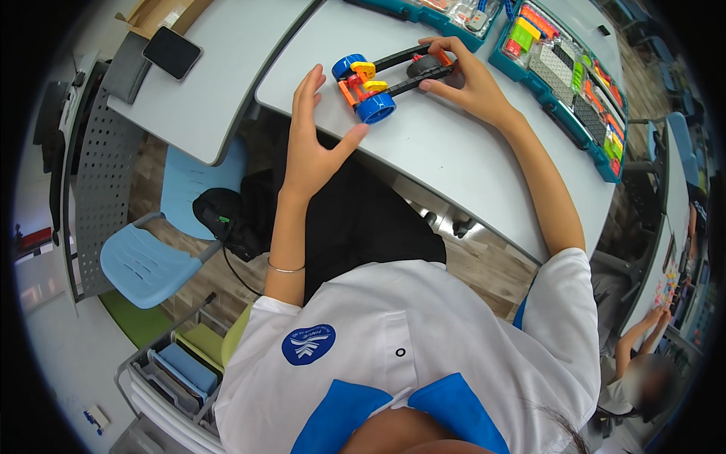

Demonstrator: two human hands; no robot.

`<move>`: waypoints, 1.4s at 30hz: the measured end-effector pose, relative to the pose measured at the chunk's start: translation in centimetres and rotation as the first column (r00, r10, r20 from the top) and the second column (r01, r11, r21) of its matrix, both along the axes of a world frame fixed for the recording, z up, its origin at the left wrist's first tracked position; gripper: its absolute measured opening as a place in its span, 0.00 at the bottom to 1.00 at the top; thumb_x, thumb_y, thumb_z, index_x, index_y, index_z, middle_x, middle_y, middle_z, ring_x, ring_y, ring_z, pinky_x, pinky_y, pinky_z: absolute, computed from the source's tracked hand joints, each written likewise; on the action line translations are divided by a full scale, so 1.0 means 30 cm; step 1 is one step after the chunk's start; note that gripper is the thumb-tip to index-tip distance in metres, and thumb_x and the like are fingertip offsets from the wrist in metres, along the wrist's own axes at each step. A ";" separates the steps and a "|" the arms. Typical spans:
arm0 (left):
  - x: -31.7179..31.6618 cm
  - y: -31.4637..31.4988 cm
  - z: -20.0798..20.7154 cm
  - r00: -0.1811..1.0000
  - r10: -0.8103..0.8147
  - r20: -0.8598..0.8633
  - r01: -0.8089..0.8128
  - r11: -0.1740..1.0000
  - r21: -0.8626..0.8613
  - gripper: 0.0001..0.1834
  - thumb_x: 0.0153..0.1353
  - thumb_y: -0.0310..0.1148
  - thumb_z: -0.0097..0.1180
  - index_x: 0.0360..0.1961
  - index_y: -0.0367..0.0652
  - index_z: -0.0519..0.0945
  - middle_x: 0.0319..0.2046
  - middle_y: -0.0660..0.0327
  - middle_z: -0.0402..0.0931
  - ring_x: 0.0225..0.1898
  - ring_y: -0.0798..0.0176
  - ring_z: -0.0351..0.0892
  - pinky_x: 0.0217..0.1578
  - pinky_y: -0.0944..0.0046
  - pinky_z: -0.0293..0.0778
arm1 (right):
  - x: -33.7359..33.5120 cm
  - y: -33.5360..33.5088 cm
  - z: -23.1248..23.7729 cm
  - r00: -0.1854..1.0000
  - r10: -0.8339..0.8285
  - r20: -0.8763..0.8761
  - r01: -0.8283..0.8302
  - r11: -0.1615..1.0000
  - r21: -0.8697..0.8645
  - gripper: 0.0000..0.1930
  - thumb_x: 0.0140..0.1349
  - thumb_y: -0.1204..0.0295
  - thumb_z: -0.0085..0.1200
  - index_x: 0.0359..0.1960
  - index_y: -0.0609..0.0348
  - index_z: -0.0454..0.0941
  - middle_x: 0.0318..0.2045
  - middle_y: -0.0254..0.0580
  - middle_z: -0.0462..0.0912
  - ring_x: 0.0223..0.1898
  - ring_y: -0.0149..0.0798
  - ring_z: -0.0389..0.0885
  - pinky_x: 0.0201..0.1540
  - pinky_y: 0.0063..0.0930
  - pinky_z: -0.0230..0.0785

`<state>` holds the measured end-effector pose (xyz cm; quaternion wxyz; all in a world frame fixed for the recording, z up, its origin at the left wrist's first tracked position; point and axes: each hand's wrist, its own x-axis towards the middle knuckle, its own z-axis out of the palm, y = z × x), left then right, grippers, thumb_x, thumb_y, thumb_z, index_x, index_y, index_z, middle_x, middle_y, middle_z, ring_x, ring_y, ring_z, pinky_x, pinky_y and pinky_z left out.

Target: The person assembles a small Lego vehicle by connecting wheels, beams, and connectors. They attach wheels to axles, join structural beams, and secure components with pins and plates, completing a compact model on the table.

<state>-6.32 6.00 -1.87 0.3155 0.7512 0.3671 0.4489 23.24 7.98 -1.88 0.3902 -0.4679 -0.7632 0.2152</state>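
Observation:
On the white table (446,159) stands a small toy car (392,85) built from plastic bricks. Two blue wheels, with yellow and orange pieces between them, form its left end; black beams run from there to a dark wheel at the right end. My right hand (470,85) grips that right end, thumb on the near beam and fingers over the far side. Beside the blue wheels my left hand (311,140) is held up with thumb and fingers apart, holding nothing. Its thumb tip comes close to the nearer blue wheel.
A teal case (556,98) of sorted colourful bricks lies along the table's right side, with another teal case (423,11) at the far edge. On the adjoining table at left are a phone (172,53) and a grey pouch (127,72). A light blue chair (155,265) stands left.

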 end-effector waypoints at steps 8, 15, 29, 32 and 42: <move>-0.001 0.086 -0.015 0.998 -0.046 -0.052 0.044 0.998 -0.034 0.54 0.44 0.37 0.76 0.72 0.42 0.59 0.65 0.48 0.64 0.67 0.49 0.66 0.65 0.49 0.67 | 0.012 -0.018 -0.017 0.995 -0.051 0.082 0.049 0.998 0.034 0.31 0.53 0.55 0.72 0.53 0.55 0.70 0.45 0.41 0.76 0.47 0.40 0.77 0.47 0.31 0.70; -0.014 0.101 -0.017 0.995 -0.070 0.074 0.074 0.996 -0.052 0.47 0.46 0.30 0.70 0.69 0.36 0.63 0.61 0.48 0.67 0.64 0.53 0.69 0.63 0.52 0.70 | -0.013 -0.042 0.004 0.999 -0.044 0.020 0.044 0.999 0.009 0.35 0.57 0.54 0.69 0.61 0.55 0.67 0.57 0.47 0.76 0.60 0.44 0.74 0.61 0.37 0.67; -0.138 0.093 -0.050 0.585 0.195 0.787 0.080 0.952 -0.295 0.39 0.61 0.39 0.64 0.66 0.27 0.61 0.57 0.50 0.70 0.59 0.58 0.73 0.62 0.57 0.69 | -0.207 -0.279 0.015 0.827 -0.317 0.465 0.257 0.948 0.189 0.33 0.70 0.52 0.49 0.70 0.59 0.62 0.71 0.53 0.60 0.73 0.53 0.56 0.73 0.52 0.46; -0.126 0.092 -0.034 0.545 0.204 0.813 0.074 0.954 -0.290 0.39 0.62 0.40 0.63 0.66 0.27 0.60 0.56 0.50 0.70 0.58 0.57 0.74 0.62 0.57 0.69 | -0.411 -0.305 0.043 0.870 -0.094 0.484 0.038 0.992 0.123 0.35 0.68 0.48 0.48 0.71 0.57 0.61 0.73 0.50 0.58 0.75 0.49 0.53 0.74 0.55 0.43; -0.050 0.044 0.010 0.541 0.129 0.831 0.333 0.875 -0.352 0.42 0.57 0.34 0.67 0.67 0.29 0.60 0.57 0.53 0.69 0.59 0.60 0.72 0.63 0.59 0.67 | -0.467 -0.407 0.018 0.754 -0.368 0.544 0.432 0.902 0.012 0.38 0.68 0.46 0.47 0.74 0.55 0.56 0.75 0.47 0.55 0.76 0.46 0.49 0.75 0.53 0.39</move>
